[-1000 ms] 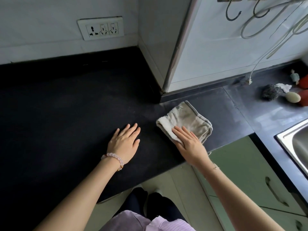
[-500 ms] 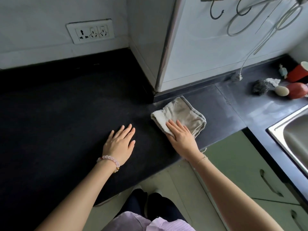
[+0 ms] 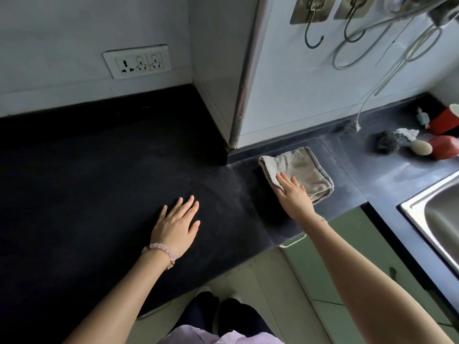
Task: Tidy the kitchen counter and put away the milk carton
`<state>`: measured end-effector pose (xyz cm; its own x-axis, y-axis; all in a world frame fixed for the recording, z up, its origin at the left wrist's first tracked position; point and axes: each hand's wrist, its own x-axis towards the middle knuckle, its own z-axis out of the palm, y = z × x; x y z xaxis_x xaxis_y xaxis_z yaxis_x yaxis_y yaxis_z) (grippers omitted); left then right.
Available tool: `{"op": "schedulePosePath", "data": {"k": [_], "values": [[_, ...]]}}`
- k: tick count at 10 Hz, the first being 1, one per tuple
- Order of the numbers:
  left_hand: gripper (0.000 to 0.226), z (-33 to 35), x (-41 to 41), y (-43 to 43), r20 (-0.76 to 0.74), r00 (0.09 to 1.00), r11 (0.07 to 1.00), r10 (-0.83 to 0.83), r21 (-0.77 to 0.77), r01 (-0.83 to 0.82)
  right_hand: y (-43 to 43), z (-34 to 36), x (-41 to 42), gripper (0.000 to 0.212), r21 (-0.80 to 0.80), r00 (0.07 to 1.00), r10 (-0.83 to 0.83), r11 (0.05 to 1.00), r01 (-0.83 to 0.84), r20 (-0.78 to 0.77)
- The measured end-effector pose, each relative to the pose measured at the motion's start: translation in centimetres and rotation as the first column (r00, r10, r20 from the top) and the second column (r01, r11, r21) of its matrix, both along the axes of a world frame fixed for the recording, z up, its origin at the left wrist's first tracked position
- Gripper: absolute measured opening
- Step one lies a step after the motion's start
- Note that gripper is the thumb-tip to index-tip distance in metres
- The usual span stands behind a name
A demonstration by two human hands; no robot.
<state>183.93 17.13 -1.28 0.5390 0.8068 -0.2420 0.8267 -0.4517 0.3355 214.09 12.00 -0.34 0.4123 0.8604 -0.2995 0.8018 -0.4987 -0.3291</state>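
A folded beige cloth (image 3: 301,167) lies on the black counter (image 3: 104,175) just in front of the wall corner. My right hand (image 3: 294,194) presses flat on the cloth's near edge, fingers straight. My left hand (image 3: 177,223) rests flat on the bare counter to the left, fingers spread, a bead bracelet on its wrist. No milk carton is in view.
A steel sink (image 3: 437,219) sits at the right edge. Behind it lie a dark scrubber (image 3: 387,142), a pale soap (image 3: 421,147) and red containers (image 3: 444,147). Hooks (image 3: 314,33) and a cord hang on the wall. A socket plate (image 3: 137,62) is at the back left. Green cabinet doors (image 3: 347,244) stand below.
My right hand has pushed the cloth to the right and farther from my left hand, toward the wall. The view has tilted up a little. My left hand stays flat on the counter.
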Motion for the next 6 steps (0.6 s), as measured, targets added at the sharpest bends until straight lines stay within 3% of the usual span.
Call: {"op": "schedulePosePath", "data": {"k": [4, 5, 6], "values": [[0.051, 0.5, -0.1, 0.1, -0.046, 0.999, 1.000, 0.001, -0.014, -0.002, 1.7, 0.1, 0.4, 0.060, -0.019, 0.995, 0.102, 0.995, -0.102, 0.007], [0.051, 0.4, -0.2, 0.3, -0.072, 0.997, 1.000, -0.014, -0.014, 0.013, 0.5, 1.7, -0.3, 0.049, 0.124, 0.996, 0.076, 0.990, -0.070, -0.047], [0.052, 0.6, -0.4, -0.3, -0.099, 0.994, 0.998, -0.040, -0.042, 0.036, -2.7, 2.8, -1.3, 0.033, 0.230, 0.993, -0.059, 0.970, 0.082, -0.105]]}}
